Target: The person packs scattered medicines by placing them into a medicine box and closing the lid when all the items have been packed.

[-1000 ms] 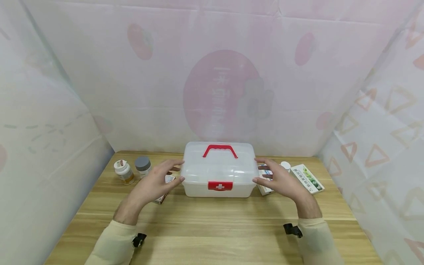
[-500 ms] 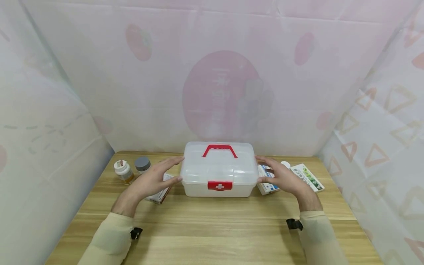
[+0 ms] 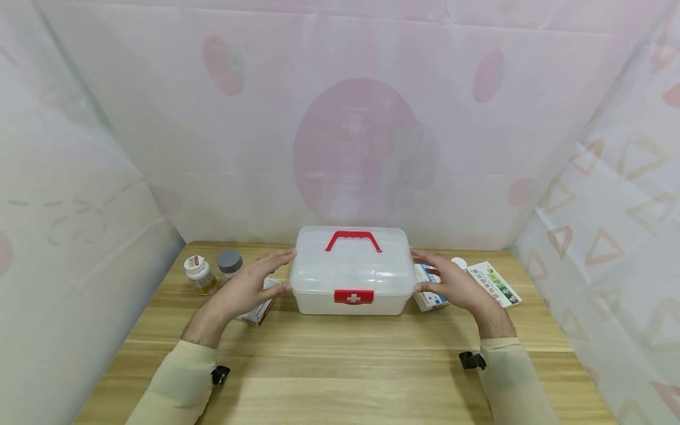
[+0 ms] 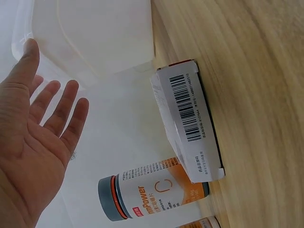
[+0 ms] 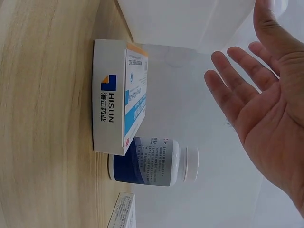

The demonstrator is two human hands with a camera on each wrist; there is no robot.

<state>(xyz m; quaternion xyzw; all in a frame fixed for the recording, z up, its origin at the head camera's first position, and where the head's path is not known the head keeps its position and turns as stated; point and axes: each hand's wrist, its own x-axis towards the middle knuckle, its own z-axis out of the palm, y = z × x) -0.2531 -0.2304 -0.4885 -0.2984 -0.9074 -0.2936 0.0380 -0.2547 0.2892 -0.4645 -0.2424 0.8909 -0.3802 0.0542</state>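
A translucent white first-aid box (image 3: 350, 268) stands at the back middle of the table, its lid down. It has a red carrying handle (image 3: 353, 235) and a red latch (image 3: 353, 297) with a white cross. My left hand (image 3: 248, 290) is at the box's left end, thumb and fingers extended, fingertips right at the lid's edge. At the opposite end my right hand (image 3: 453, 284) mirrors it, thumb near the lid's rim. Both wrist views show the palms facing the box, with the left thumb (image 4: 29, 57) and right thumb (image 5: 267, 23) overlapping its wall.
Left of the box are a medicine carton (image 4: 185, 123), a grey-capped bottle (image 4: 152, 190) and a white-capped bottle (image 3: 200, 275). To the right lie a blue-and-white carton (image 5: 116, 95), a white bottle (image 5: 156, 161) and a green-and-white carton (image 3: 494, 284). Fabric walls enclose the table.
Both hands have spread and straightened their fingers at the box's ends. The left wrist has shifted slightly left, exposing more of the carton beside it. The box stays in place.
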